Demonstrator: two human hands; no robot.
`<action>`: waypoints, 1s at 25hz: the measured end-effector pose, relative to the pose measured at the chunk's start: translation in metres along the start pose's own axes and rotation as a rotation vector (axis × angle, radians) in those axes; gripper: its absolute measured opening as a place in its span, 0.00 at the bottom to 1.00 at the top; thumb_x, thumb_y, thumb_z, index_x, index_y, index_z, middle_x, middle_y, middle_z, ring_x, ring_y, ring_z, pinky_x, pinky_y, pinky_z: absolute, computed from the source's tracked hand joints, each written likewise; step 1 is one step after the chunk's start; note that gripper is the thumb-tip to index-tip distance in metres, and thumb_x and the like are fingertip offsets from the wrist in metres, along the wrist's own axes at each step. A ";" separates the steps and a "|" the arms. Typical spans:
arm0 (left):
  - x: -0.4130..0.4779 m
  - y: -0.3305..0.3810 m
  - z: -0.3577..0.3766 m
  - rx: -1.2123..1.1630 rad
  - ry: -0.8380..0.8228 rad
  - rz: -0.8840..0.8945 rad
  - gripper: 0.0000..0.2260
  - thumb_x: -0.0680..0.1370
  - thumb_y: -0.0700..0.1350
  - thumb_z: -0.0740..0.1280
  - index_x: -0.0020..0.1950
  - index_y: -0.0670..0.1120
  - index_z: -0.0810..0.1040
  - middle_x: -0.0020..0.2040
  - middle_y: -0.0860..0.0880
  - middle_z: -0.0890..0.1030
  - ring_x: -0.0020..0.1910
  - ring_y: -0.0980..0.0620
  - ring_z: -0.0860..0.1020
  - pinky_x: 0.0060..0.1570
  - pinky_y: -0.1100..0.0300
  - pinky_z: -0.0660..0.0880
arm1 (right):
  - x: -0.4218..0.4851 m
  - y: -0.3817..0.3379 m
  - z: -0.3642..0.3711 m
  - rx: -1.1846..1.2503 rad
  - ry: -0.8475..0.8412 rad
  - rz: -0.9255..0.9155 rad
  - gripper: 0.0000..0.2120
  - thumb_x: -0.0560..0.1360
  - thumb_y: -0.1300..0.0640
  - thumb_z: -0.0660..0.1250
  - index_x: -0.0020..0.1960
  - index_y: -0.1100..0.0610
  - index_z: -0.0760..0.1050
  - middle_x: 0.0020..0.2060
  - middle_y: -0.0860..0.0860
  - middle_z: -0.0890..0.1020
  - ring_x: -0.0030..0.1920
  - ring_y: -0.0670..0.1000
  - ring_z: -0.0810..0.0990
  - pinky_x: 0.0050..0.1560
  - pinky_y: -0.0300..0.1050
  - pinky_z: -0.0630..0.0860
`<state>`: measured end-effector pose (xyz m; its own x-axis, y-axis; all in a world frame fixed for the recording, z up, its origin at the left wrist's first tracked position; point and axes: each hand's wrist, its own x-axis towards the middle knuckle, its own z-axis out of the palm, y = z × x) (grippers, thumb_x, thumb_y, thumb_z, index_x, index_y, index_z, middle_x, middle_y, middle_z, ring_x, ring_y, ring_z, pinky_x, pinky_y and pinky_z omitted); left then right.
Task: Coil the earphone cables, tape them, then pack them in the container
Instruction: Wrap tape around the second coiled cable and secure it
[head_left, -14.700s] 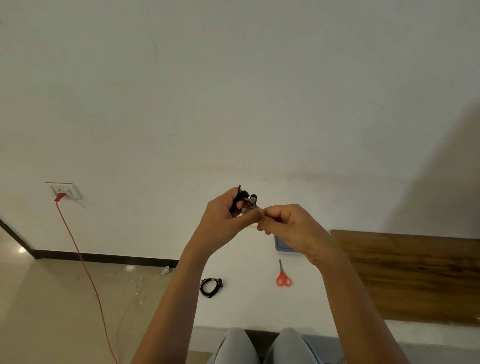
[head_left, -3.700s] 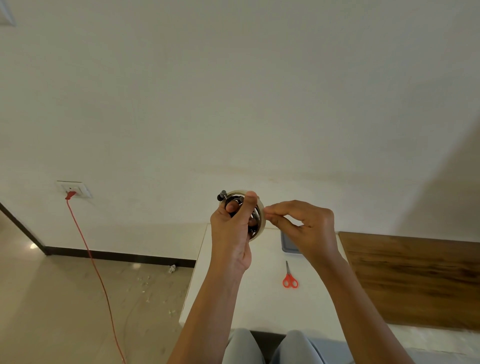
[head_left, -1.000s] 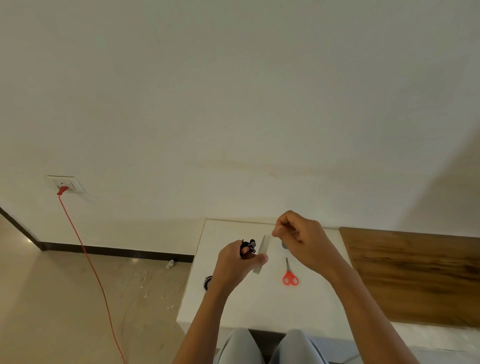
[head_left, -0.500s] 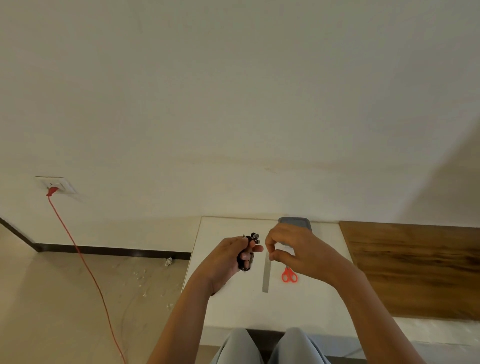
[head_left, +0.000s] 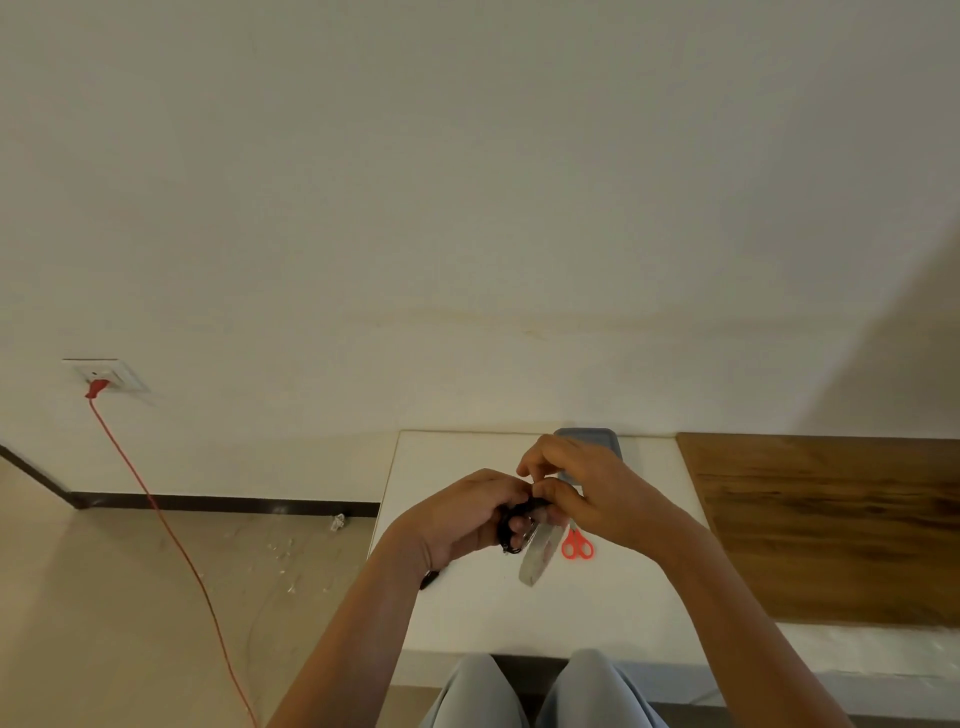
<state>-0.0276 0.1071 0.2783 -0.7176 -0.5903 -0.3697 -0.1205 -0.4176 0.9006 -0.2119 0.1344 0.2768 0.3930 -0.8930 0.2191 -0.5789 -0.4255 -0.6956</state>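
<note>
Black earphone coil (head_left: 506, 531) — gripped in left hand (head_left: 462, 519) | right hand (head_left: 592, 493) pinches tape strip (head_left: 535, 561), fingers curled

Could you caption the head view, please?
Left hand holds coiled earphones; right hand pinches tape strip onto them above table.

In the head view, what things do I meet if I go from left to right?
wall socket → left hand → strip of tape → red scissors → wooden board. The right hand and the earphones overlap others, so they are left out.
</note>
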 end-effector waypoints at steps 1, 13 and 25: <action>-0.001 0.002 0.000 -0.005 -0.015 -0.005 0.09 0.73 0.42 0.61 0.38 0.44 0.80 0.38 0.45 0.77 0.30 0.54 0.68 0.38 0.59 0.69 | 0.000 0.001 -0.001 0.041 -0.023 0.011 0.06 0.77 0.61 0.59 0.46 0.50 0.70 0.44 0.39 0.78 0.47 0.45 0.78 0.47 0.39 0.78; -0.013 0.016 0.012 0.552 0.170 0.093 0.06 0.76 0.42 0.67 0.41 0.46 0.83 0.30 0.49 0.70 0.31 0.52 0.67 0.35 0.61 0.65 | 0.002 0.000 0.009 0.109 0.039 0.053 0.05 0.80 0.54 0.56 0.47 0.43 0.66 0.39 0.47 0.77 0.41 0.52 0.77 0.40 0.47 0.77; -0.009 0.008 0.013 0.830 0.480 0.177 0.07 0.74 0.49 0.69 0.43 0.47 0.80 0.29 0.55 0.73 0.26 0.59 0.67 0.29 0.67 0.62 | 0.004 0.000 0.011 0.391 0.138 0.304 0.07 0.81 0.60 0.59 0.46 0.51 0.72 0.38 0.47 0.79 0.39 0.45 0.76 0.41 0.39 0.77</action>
<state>-0.0311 0.1184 0.2919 -0.4383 -0.8930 -0.1019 -0.6148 0.2152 0.7588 -0.2024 0.1324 0.2701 0.1348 -0.9902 0.0368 -0.3314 -0.0800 -0.9401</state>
